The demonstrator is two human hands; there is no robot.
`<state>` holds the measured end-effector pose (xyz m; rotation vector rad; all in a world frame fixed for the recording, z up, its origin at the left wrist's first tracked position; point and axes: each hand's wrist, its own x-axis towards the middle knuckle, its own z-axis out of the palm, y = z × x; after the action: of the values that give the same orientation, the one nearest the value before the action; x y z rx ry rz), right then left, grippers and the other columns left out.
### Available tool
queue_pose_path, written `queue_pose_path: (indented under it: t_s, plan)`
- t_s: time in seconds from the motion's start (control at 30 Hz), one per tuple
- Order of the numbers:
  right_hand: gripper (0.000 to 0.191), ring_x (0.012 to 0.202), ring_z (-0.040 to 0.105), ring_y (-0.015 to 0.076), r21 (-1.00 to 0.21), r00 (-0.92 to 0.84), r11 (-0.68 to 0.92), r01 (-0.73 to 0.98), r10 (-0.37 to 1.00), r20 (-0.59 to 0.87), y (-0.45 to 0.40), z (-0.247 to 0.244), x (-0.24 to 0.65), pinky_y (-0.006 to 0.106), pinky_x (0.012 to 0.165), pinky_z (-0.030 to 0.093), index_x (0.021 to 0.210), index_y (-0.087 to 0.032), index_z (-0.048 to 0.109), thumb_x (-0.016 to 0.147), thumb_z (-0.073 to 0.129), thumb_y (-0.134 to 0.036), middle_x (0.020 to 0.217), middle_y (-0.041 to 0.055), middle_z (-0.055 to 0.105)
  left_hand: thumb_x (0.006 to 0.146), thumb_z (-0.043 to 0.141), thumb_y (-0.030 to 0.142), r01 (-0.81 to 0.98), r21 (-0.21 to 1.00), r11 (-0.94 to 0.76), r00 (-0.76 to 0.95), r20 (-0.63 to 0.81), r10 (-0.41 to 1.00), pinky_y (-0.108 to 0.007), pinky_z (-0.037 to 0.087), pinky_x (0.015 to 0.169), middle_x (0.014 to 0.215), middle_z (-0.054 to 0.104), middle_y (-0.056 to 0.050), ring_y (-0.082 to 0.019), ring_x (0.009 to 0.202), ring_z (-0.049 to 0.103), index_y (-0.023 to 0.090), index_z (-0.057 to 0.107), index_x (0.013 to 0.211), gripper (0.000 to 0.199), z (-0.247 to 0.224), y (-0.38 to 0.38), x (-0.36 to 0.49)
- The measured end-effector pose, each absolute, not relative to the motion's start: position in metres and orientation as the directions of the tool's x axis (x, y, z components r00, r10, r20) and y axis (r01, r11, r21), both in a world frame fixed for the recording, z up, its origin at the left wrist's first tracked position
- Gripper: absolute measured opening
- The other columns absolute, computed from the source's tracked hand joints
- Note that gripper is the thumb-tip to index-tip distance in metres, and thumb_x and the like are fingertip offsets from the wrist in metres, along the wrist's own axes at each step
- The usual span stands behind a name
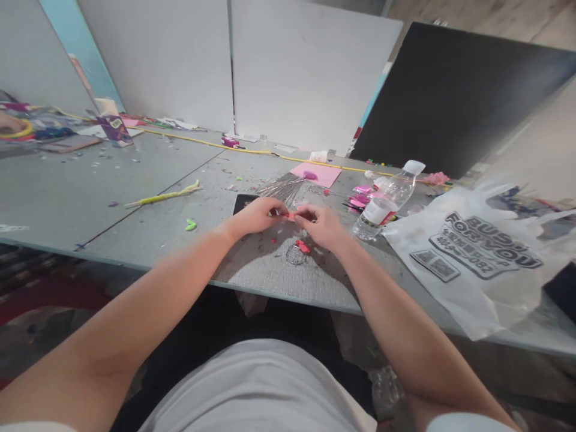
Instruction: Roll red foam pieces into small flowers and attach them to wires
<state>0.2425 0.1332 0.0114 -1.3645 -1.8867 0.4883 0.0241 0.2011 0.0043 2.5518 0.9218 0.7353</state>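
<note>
My left hand [263, 215] and my right hand [318, 224] meet above the grey table [252, 264]. Pinched between the fingertips of both is a small coral-pink piece [291, 216], too small to make out fully. Just below them on the table lie red flower-like pieces [303, 246] beside a loop of thin wire [296, 255]. Behind my hands a bundle of thin metal wires [283, 187] reaches toward a pink sheet [326, 175] with a purple piece [309, 175] on it. Partly hidden by my left hand is a flat black object [243, 203].
To the right stand a clear water bottle [387, 201] and a white plastic bag [477, 258]. A yellow-green twisted strip [166, 195] and a green piece [191, 225] lie left. A yellow cord [202, 142] runs along the back. Another person's hand [11, 124] shows far left.
</note>
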Motion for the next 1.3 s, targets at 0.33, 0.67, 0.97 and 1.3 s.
queue_pose_path:
  t_s: [0.33, 0.67, 0.97, 1.3]
  plan:
    - [0.014, 0.080, 0.071, 0.0203, -0.644, -0.207, 0.426, 0.636, 0.898, 0.389, 0.144, 0.005, 0.244, 0.034, 0.075, 0.049, 0.096, -0.021, 0.079, 0.091, 0.073, -0.033, 0.091, 0.0065, 0.081, 0.094, 0.065, 0.042, 0.435, 0.616, -0.656, 0.576, 0.370, 0.729, -0.028, 0.043, 0.067, 0.082, 0.075, -0.004, -0.016, 0.074, 0.063, 0.015, 0.080, 0.100, 0.031, 0.005, 0.201, 0.024]
    - [0.015, 0.080, 0.068, 0.0196, -0.631, -0.196, 0.506, 0.588, 0.846, 0.495, 0.151, 0.002, 0.240, 0.033, 0.079, 0.049, 0.094, -0.019, 0.078, 0.090, 0.070, -0.032, 0.089, 0.0064, 0.079, 0.094, 0.067, 0.050, 0.304, 0.751, -0.587, 0.594, 0.333, 0.733, -0.028, 0.044, 0.067, 0.085, 0.076, -0.005, -0.015, 0.073, 0.062, 0.015, 0.081, 0.102, 0.039, 0.001, 0.200, 0.028]
    - [0.009, 0.078, 0.063, 0.0185, -0.733, -0.142, 0.461, 0.500, 0.879, 0.455, 0.148, 0.000, 0.234, 0.032, 0.078, 0.049, 0.080, -0.022, 0.072, 0.081, 0.071, -0.031, 0.080, 0.0018, 0.073, 0.091, 0.069, 0.048, 0.263, 0.786, -0.560, 0.592, 0.326, 0.737, -0.027, 0.044, 0.065, 0.081, 0.073, -0.004, -0.014, 0.071, 0.061, 0.014, 0.079, 0.094, 0.036, 0.000, 0.201, 0.027]
    - [0.025, 0.064, 0.063, 0.0142, -0.936, 0.206, 0.270, 0.224, 0.926, 0.317, 0.162, -0.003, 0.246, 0.029, 0.063, 0.054, 0.077, -0.022, 0.059, 0.070, 0.075, -0.040, 0.075, 0.0012, 0.070, 0.084, 0.074, 0.030, 0.307, 0.608, -0.732, 0.655, 0.424, 0.626, -0.029, 0.048, 0.076, 0.089, 0.073, -0.005, -0.017, 0.081, 0.064, 0.017, 0.079, 0.102, 0.023, 0.001, 0.195, 0.028]
